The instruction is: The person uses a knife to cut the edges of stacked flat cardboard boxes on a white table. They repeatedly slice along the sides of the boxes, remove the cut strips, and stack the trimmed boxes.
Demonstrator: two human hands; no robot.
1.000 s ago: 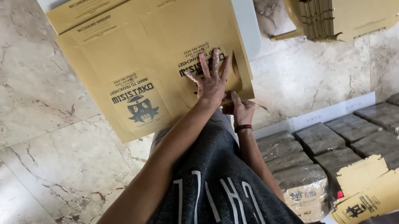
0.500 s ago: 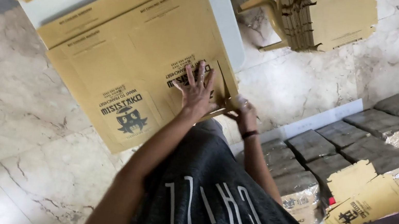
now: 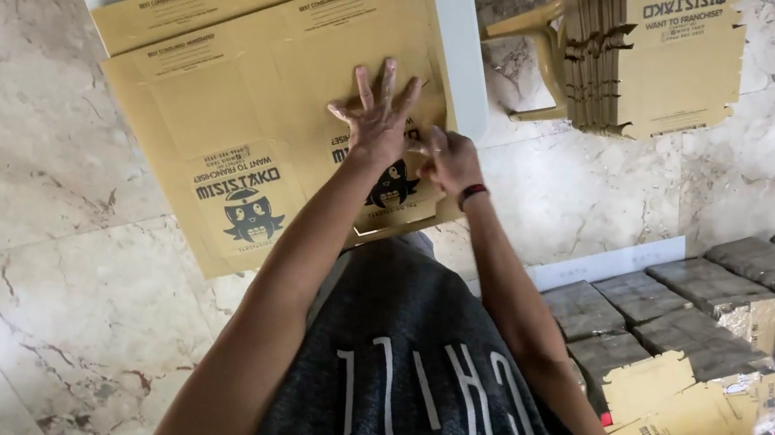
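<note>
The left hand (image 3: pixel 376 120) lies flat, fingers spread, on a flat carton (image 3: pixel 260 119). The right hand (image 3: pixel 451 161) pinches the carton's edge beside it. A stack of cartons (image 3: pixel 652 58) stands nearby.

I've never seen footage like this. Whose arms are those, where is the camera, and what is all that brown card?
There is no machine here: a person works with bare hands, and the single camera sits on that person's head, looking down past a dark grey shirt. The left hand presses flat, fingers spread, on an unfolded brown cardboard box blank that lies on a white table. The right hand, with a dark band at the wrist, pinches the blank's edge just beside it. Further back, a stack of the same flat blanks stands on edge. At the right, wrapped grey bundles sit in rows, with a crumpled blank in front of them. The floor is pale marble.
</note>
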